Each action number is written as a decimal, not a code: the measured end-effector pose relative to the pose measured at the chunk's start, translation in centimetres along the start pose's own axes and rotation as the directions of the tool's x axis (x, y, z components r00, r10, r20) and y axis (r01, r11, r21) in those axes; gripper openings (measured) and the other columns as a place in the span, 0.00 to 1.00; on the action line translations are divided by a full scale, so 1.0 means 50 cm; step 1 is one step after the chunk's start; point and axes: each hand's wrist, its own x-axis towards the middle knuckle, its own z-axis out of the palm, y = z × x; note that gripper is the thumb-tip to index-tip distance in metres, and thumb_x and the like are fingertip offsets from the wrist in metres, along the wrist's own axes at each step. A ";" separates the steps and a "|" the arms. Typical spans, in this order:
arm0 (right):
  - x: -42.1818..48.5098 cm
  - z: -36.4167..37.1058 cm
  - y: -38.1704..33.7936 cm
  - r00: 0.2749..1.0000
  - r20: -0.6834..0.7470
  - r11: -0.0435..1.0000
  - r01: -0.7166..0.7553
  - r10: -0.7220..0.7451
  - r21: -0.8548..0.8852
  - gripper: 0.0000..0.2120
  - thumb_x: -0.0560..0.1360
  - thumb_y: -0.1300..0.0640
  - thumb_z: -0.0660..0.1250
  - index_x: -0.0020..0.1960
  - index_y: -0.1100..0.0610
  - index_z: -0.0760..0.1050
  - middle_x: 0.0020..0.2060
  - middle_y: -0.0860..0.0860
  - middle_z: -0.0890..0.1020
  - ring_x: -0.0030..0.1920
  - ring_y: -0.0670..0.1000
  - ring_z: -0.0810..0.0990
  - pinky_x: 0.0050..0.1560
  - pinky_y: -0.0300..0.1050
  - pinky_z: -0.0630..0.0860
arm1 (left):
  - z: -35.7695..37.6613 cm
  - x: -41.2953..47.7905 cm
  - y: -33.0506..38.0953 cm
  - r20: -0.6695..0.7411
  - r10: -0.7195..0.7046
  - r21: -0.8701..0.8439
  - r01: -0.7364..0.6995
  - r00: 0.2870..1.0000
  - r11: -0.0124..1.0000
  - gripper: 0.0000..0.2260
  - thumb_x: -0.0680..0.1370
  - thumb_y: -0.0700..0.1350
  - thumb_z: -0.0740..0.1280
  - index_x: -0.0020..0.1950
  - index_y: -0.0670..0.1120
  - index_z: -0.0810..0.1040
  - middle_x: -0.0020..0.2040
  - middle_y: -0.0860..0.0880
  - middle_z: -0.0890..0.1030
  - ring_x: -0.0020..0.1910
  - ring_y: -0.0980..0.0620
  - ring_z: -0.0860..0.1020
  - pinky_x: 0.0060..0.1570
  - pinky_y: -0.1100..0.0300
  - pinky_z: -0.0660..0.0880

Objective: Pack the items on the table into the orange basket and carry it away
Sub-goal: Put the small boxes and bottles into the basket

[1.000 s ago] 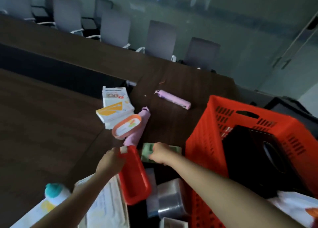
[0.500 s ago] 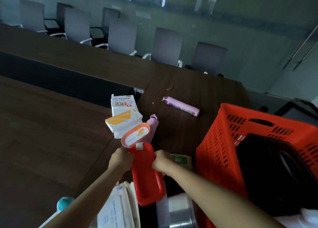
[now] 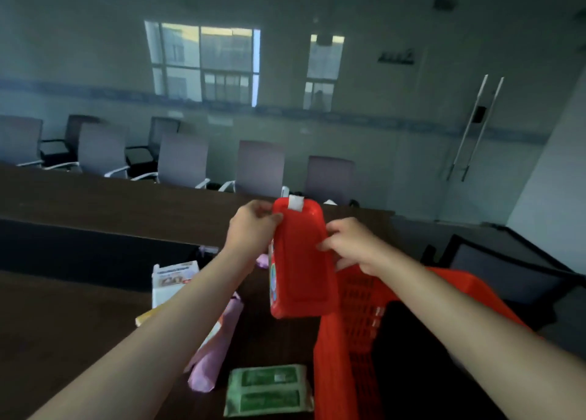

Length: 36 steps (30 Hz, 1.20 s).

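Both hands hold a red pack (image 3: 301, 261) upright in the air above the table (image 3: 79, 324), its lower edge just beside the near corner of the orange basket (image 3: 355, 318). The left hand (image 3: 253, 232) has its fingers curled round the pack's upper left edge. The right hand (image 3: 352, 245) pinches the right edge a little lower. The pack is over the table, not yet over the basket's opening.

By my reckoning the packing is partly done. 1 dark shape (image 3: 421, 372) already lies inside the basket, and the red pack looks to be next. At least 3 things are left on the table: a green pack (image 3: 269, 391) lying flat close to the basket's wall, a pink pouch (image 3: 215, 356) to its left, and a white box (image 3: 172, 280) farther off. Carrying the basket away cannot begin until those are in.

Much is hard to read from here. The left forearm crosses over the pouch and over a yellowish edge (image 3: 144, 319) beside it, so I cannot say what else sits under it. The dark shape in the basket is too dim to name. The basket itself is cut off at the bottom, and its handles do not show. The right hand's fingertips go behind the pack, and only a sliver of the pack's label shows.
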 end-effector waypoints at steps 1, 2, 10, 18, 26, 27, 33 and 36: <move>-0.009 -0.032 0.013 1.000 -0.008 0.999 -0.019 0.019 0.030 0.10 0.71 0.66 0.67 0.52 0.65 0.78 0.42 0.62 0.80 0.39 0.57 0.80 0.35 0.49 0.80 | 0.031 0.000 0.016 0.032 0.020 0.000 -0.020 0.999 1.000 0.11 0.65 0.48 0.69 0.46 0.48 0.81 0.50 0.41 0.84 0.52 0.40 0.81 0.56 0.44 0.78; -0.019 -0.065 0.029 0.999 -0.013 0.998 -0.043 0.044 0.053 0.11 0.72 0.67 0.66 0.54 0.66 0.77 0.42 0.61 0.79 0.36 0.56 0.79 0.33 0.46 0.79 | 0.065 -0.004 0.031 0.068 0.034 0.005 -0.034 0.997 0.999 0.13 0.66 0.48 0.69 0.49 0.46 0.82 0.50 0.41 0.84 0.53 0.40 0.81 0.56 0.44 0.78; -0.069 -0.171 0.207 0.969 0.043 0.963 -0.248 0.245 0.101 0.06 0.73 0.71 0.63 0.48 0.65 0.75 0.37 0.61 0.78 0.30 0.52 0.77 0.25 0.41 0.78 | 0.284 -0.046 -0.022 0.306 -0.141 0.083 0.122 0.941 0.989 0.08 0.76 0.38 0.67 0.55 0.42 0.78 0.33 0.45 0.75 0.30 0.50 0.73 0.33 0.60 0.74; 0.005 -0.044 0.402 0.886 0.176 0.895 -0.443 0.428 0.051 0.09 0.73 0.72 0.62 0.41 0.59 0.73 0.33 0.53 0.75 0.32 0.50 0.76 0.29 0.46 0.76 | 0.315 -0.064 -0.129 0.316 -0.063 0.453 -0.092 0.947 0.887 0.12 0.76 0.44 0.66 0.57 0.42 0.81 0.55 0.42 0.83 0.58 0.44 0.79 0.58 0.56 0.73; 0.099 0.086 0.480 0.808 0.199 0.832 -0.548 0.554 -0.087 0.18 0.77 0.68 0.58 0.67 0.65 0.68 0.62 0.62 0.76 0.60 0.62 0.78 0.57 0.57 0.77 | 0.286 -0.035 -0.149 0.236 -0.019 0.441 -0.090 0.972 0.893 0.10 0.77 0.45 0.65 0.55 0.48 0.82 0.53 0.49 0.84 0.54 0.52 0.79 0.46 0.67 0.65; 0.106 0.094 0.487 0.794 0.205 0.819 -0.565 0.572 -0.096 0.18 0.78 0.67 0.58 0.68 0.65 0.67 0.63 0.62 0.75 0.61 0.62 0.77 0.59 0.58 0.76 | 0.283 -0.033 -0.153 0.231 -0.026 0.441 -0.080 0.973 0.894 0.10 0.77 0.45 0.65 0.55 0.48 0.82 0.53 0.49 0.84 0.53 0.53 0.79 0.45 0.67 0.64; 0.120 0.129 0.522 0.791 0.174 0.810 -0.573 0.586 -0.126 0.15 0.78 0.65 0.58 0.64 0.64 0.70 0.61 0.59 0.77 0.61 0.58 0.77 0.59 0.49 0.75 | 0.274 -0.025 -0.175 0.225 -0.034 0.376 -0.055 0.974 0.925 0.08 0.77 0.43 0.66 0.53 0.46 0.82 0.49 0.47 0.84 0.50 0.50 0.81 0.48 0.64 0.70; 0.110 0.132 0.528 0.808 0.150 0.820 -0.546 0.570 -0.171 0.13 0.78 0.64 0.58 0.60 0.63 0.74 0.58 0.58 0.79 0.56 0.57 0.80 0.50 0.45 0.77 | 0.266 -0.024 -0.177 0.245 -0.040 0.354 -0.051 0.969 0.934 0.08 0.76 0.43 0.66 0.52 0.45 0.82 0.47 0.45 0.85 0.47 0.49 0.81 0.49 0.60 0.73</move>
